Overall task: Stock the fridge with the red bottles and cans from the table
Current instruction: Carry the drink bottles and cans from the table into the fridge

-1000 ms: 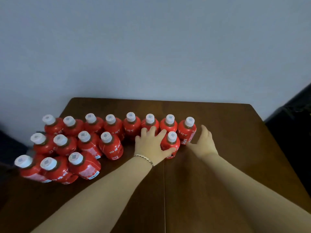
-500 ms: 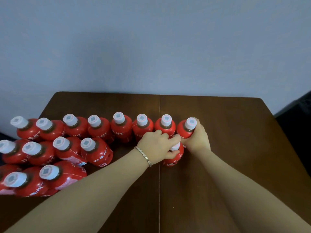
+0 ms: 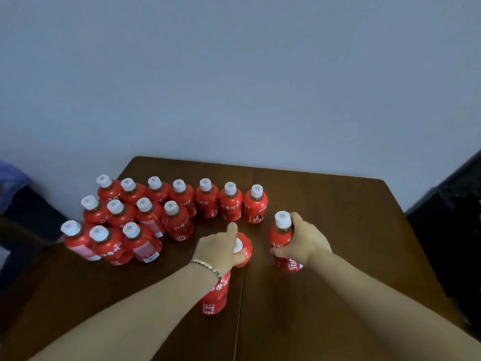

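Observation:
Several red bottles (image 3: 182,220) with white caps stand clustered on the left and back of the brown table (image 3: 338,209). My left hand (image 3: 218,247) grips one red bottle (image 3: 217,295) by its top; its cap is mostly hidden under my fingers and its body shows below my wrist. My right hand (image 3: 303,241) is wrapped around the body of another red bottle (image 3: 282,238), upright, its white cap showing. Both held bottles are apart from the cluster, nearer to me. No cans or fridge are in view.
A grey wall rises behind the table. Dark objects stand at the right edge (image 3: 458,217) and at the left beside the table (image 3: 23,209). A seam runs down the table's middle.
Both hands have pulled back toward me from the back row, each carrying a red bottle away from the cluster. The camera view has shifted, too.

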The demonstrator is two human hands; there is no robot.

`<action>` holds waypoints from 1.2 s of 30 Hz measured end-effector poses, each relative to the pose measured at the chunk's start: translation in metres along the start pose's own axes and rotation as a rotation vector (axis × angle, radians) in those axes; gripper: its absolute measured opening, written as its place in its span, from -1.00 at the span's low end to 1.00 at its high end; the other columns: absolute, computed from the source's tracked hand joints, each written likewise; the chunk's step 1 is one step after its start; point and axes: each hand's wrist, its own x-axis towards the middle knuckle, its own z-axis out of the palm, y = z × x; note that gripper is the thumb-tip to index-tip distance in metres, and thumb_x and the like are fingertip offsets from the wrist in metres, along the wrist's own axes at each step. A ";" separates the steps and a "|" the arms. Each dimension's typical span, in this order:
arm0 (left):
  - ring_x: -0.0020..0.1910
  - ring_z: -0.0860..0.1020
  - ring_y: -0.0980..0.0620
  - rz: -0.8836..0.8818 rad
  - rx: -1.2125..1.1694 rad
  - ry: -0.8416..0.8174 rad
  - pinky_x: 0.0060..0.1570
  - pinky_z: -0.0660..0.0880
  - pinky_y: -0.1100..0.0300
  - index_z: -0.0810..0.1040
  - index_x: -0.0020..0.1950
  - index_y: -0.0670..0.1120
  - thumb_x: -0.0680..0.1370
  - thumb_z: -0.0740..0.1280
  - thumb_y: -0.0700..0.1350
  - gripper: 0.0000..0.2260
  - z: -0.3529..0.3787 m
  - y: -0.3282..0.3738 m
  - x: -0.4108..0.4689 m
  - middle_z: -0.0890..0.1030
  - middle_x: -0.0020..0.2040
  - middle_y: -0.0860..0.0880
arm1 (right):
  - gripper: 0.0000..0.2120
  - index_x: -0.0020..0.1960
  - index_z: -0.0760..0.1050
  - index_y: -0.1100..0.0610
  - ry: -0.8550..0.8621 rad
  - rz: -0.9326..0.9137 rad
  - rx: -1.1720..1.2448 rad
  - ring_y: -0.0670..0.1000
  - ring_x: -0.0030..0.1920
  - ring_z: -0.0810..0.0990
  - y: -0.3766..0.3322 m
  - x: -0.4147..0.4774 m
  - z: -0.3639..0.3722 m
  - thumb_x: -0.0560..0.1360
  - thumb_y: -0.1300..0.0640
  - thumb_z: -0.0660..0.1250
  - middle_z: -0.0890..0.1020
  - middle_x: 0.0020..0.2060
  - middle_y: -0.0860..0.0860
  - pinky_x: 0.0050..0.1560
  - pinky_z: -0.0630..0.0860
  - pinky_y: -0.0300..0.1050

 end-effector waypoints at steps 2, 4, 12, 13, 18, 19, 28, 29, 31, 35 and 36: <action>0.05 0.56 -0.07 -0.075 -0.019 0.038 -0.07 0.43 0.12 0.24 0.27 -0.09 0.57 0.17 0.09 -0.63 -0.012 0.001 -0.028 0.57 0.07 -0.06 | -0.29 0.30 0.25 -0.04 -0.008 -0.083 -0.055 0.05 0.09 0.54 -0.011 -0.014 -0.008 0.26 -0.11 0.50 0.54 0.10 -0.01 -0.01 0.49 -0.10; 0.05 0.57 -0.06 -0.197 -0.070 0.105 -0.05 0.46 0.14 0.25 0.28 -0.08 0.57 0.18 0.09 -0.63 -0.025 0.007 -0.070 0.57 0.08 -0.05 | -0.30 0.30 0.25 -0.04 -0.018 -0.207 -0.113 0.04 0.08 0.55 -0.025 -0.038 -0.016 0.27 -0.13 0.49 0.55 0.09 -0.01 0.00 0.51 -0.09; 0.06 0.57 -0.04 -0.759 -0.241 0.302 -0.07 0.49 0.17 0.31 0.24 -0.03 0.52 0.27 0.13 -0.61 -0.052 0.024 -0.260 0.56 0.11 -0.04 | -0.15 0.42 0.20 0.02 -0.126 -0.695 -0.211 0.06 0.20 0.53 -0.100 -0.158 0.003 0.27 -0.18 0.50 0.53 0.21 -0.03 0.13 0.51 -0.04; 0.02 0.58 -0.04 -0.807 -0.257 0.317 -0.12 0.48 0.18 0.33 0.20 -0.04 0.51 0.28 0.12 -0.63 -0.053 0.026 -0.285 0.57 0.07 -0.04 | -0.14 0.43 0.18 0.02 -0.159 -0.751 -0.220 0.07 0.24 0.51 -0.111 -0.176 0.011 0.27 -0.18 0.50 0.51 0.25 -0.02 0.18 0.49 -0.02; -0.05 0.56 -0.11 -1.036 -0.256 0.379 -0.25 0.36 0.15 0.29 -0.02 -0.06 0.50 0.28 0.10 -0.72 -0.053 0.031 -0.424 0.53 -0.11 -0.06 | -0.17 0.42 0.18 0.02 -0.366 -1.056 -0.247 0.09 0.32 0.44 -0.171 -0.288 0.060 0.29 -0.12 0.51 0.44 0.33 0.01 0.30 0.42 0.06; 0.00 0.56 -0.14 -1.085 -0.240 0.391 -0.22 0.35 0.12 0.31 0.01 -0.07 0.50 0.28 0.10 -0.71 -0.052 0.034 -0.448 0.56 -0.04 -0.10 | -0.18 0.41 0.19 0.02 -0.406 -1.090 -0.262 0.09 0.31 0.45 -0.181 -0.311 0.068 0.29 -0.11 0.52 0.45 0.32 0.02 0.30 0.43 0.06; 0.03 0.53 -0.20 -1.579 -0.204 0.554 -0.19 0.36 0.11 0.33 0.04 -0.11 0.51 0.27 0.11 -0.68 -0.014 0.114 -0.722 0.58 0.06 -0.16 | -0.32 0.21 0.31 -0.01 -0.616 -1.481 -0.420 0.09 0.11 0.56 -0.182 -0.577 0.157 0.21 -0.11 0.54 0.56 0.13 0.02 0.10 0.51 -0.01; 0.03 0.53 -0.20 -1.618 -0.203 0.575 -0.20 0.34 0.12 0.32 0.02 -0.11 0.51 0.26 0.12 -0.68 -0.007 0.127 -0.751 0.58 0.05 -0.15 | -0.35 0.17 0.32 -0.01 -0.626 -1.516 -0.419 0.09 0.08 0.57 -0.175 -0.606 0.165 0.19 -0.11 0.53 0.58 0.10 0.02 0.07 0.53 0.00; 0.02 0.53 -0.19 -1.730 -0.201 0.609 -0.22 0.31 0.14 0.28 -0.03 -0.09 0.51 0.26 0.12 -0.69 0.008 0.168 -0.820 0.58 0.04 -0.14 | -0.39 0.13 0.34 0.01 -0.689 -1.605 -0.423 0.11 0.05 0.58 -0.156 -0.680 0.186 0.20 -0.10 0.52 0.59 0.05 0.03 0.03 0.54 -0.03; -0.03 0.54 -0.17 -1.932 -0.155 0.659 -0.22 0.33 0.16 0.23 -0.07 -0.08 0.52 0.24 0.11 -0.70 0.038 0.244 -0.931 0.58 -0.01 -0.11 | -0.38 0.18 0.35 0.01 -0.858 -1.751 -0.469 0.10 0.08 0.57 -0.112 -0.812 0.218 0.22 -0.07 0.53 0.56 0.04 0.00 0.04 0.52 -0.06; -0.03 0.54 -0.17 -1.997 -0.135 0.667 -0.21 0.35 0.15 0.23 -0.07 -0.08 0.53 0.24 0.10 -0.70 0.048 0.268 -0.964 0.59 -0.02 -0.11 | -0.36 0.20 0.34 0.01 -0.907 -1.800 -0.491 0.10 0.10 0.56 -0.097 -0.853 0.227 0.22 -0.08 0.54 0.56 0.07 0.01 0.06 0.52 -0.05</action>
